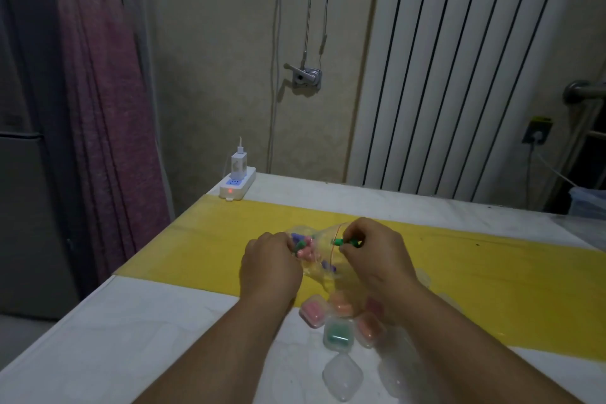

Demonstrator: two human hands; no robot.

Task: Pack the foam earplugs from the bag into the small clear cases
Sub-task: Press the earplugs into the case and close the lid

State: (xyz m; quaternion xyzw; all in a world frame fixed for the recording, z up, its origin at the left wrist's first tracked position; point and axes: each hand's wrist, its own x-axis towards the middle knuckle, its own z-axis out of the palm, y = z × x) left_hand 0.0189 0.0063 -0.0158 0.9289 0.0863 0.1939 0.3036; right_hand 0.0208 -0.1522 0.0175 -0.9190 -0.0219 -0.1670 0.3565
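A clear plastic bag (319, 259) of pink, purple and green foam earplugs lies on the yellow strip of the table. My left hand (269, 267) grips the bag's left side. My right hand (373, 256) pinches green earplugs (344, 242) at the bag's mouth. Near my right wrist sit small clear cases holding earplugs: a pink-filled case (313, 310), an orange-filled case (341, 305), a green-filled case (337, 334) and another orange-filled case (369, 328). An empty clear case (342, 377) lies closest to me. My right forearm hides part of the cases.
The white table (164, 338) has a yellow strip (492, 279) across it. A white power strip (237, 185) with a charger sits at the far left corner. A radiator (459, 75) and wall stand behind; pink fabric (105, 108) hangs at the left.
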